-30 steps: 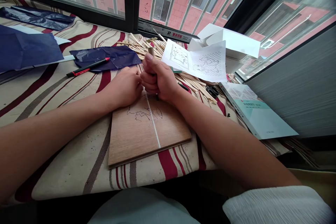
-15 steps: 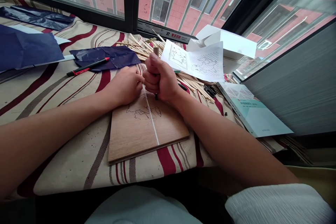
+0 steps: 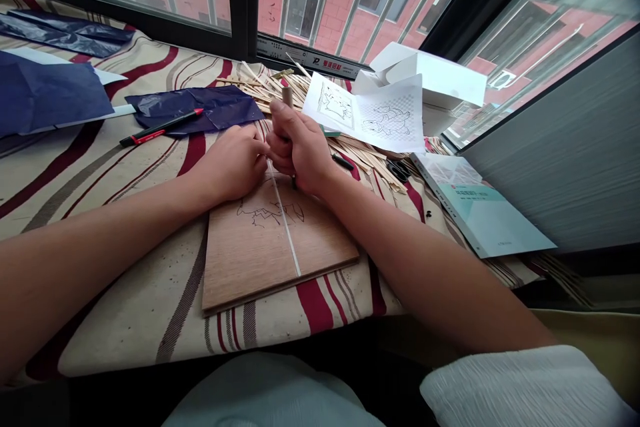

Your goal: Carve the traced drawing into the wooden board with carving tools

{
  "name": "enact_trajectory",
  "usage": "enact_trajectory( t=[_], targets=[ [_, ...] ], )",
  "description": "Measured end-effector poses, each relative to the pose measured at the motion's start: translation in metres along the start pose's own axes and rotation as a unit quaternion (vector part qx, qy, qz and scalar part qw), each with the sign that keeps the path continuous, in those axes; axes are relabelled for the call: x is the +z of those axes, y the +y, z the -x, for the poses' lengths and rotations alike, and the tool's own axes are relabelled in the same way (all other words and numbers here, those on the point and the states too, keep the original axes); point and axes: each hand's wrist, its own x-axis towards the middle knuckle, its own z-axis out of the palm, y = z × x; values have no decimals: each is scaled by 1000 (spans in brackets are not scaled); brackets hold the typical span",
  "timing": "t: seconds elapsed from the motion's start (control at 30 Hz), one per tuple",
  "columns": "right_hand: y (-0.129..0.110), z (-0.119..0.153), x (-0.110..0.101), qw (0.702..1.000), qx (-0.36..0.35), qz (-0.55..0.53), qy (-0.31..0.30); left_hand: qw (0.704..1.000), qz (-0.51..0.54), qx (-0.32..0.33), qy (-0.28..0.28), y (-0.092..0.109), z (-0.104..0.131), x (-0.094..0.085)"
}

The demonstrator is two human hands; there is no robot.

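A wooden board point(image 3: 250, 260) with a black line drawing and a pale strip point(image 3: 289, 233) down its length lies on the striped cloth. My right hand point(image 3: 300, 150) is a fist around a wooden-handled tool point(image 3: 287, 96); the handle's top rises above the fist and a dark tip shows below it, over the board. My left hand point(image 3: 239, 163) rests on the board's far left part, its curled fingers pressed together near the strip's far end and touching my right hand. Whatever those fingers hold is hidden.
Thin wooden sticks point(image 3: 367, 159) lie behind the board, with an open drawing booklet point(image 3: 387, 117) and a white box point(image 3: 445, 80). Scissors point(image 3: 399, 170) and a book point(image 3: 490, 213) are on the right. Dark blue sheets point(image 3: 195, 105) and red-black pens point(image 3: 163, 128) lie left.
The whole view has shifted slightly, so things appear a little further left. Both hands keep nearly the same grip and place on the board.
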Motion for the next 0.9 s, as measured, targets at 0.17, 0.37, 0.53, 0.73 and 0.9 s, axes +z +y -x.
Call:
enact_trajectory(
  t=[0.17,0.37,0.53,0.73,0.9],
  targets=[
    [2,1,7,993,32,-6,114,997,-68,-19,-21,0,-2,1],
    [-26,8,-8,994,-67,-46,78,999,-35,-21,-8,-1,0,2],
    [-32,11,-13,998,-47,-20,28,999,-46,-21,-5,-4,-1,4],
    [-16,5,-12,1000,-17,-10,17,994,-97,-21,-40,-7,-6,1],
    [-14,3,-10,1000,-14,-21,16,985,-164,-19,-55,3,-6,-5]
  ],
)
